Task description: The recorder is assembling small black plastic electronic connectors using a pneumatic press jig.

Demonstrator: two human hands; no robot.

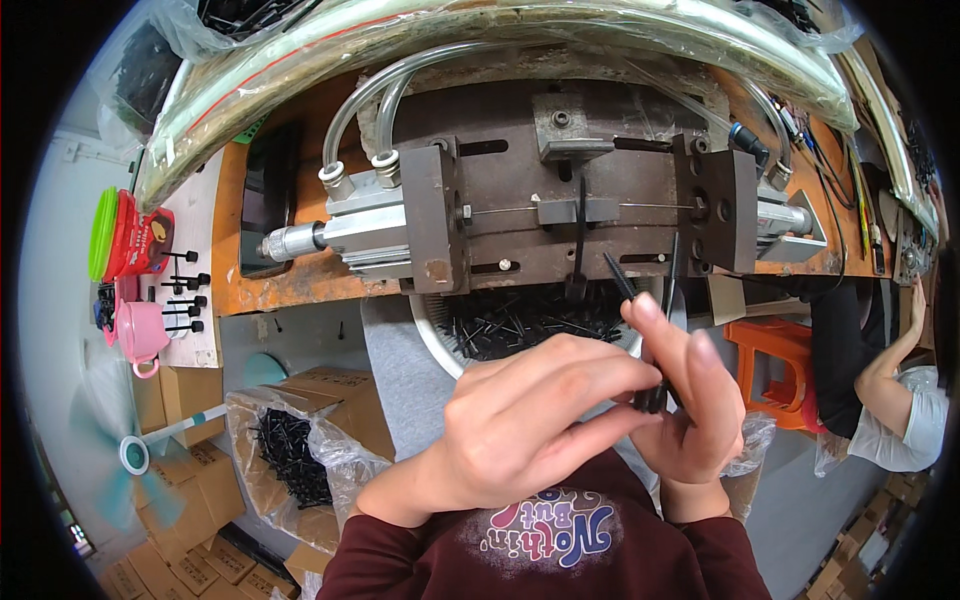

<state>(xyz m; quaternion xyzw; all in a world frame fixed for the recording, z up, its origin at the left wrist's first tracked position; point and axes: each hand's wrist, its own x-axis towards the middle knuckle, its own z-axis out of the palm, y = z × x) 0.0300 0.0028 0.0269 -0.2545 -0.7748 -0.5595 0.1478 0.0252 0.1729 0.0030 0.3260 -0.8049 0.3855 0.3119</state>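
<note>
In front of my chest, my right hand (690, 395) is closed round a few thin black rods (672, 290); one has a tip that looks threaded, and their thick ends lie by the palm. My left hand (540, 410) reaches across and pinches at those thick ends with thumb and fingertips. The fingers partly cover the rods, so which one each hand grips is hard to see. Just beyond, a similar black rod (580, 235) lies across the small metal block (555, 211) of a bench fixture (520, 250), its thick end over the front edge, touched by neither hand.
Pneumatic cylinders (370, 235) with clear hoses flank the fixture. Below its front edge sits a white-rimmed basin (432, 335) of black rods. A box of black parts (330, 400) and a fan (133, 455) stand left. At right are an orange stool (775, 365) and another person's arm (895, 350).
</note>
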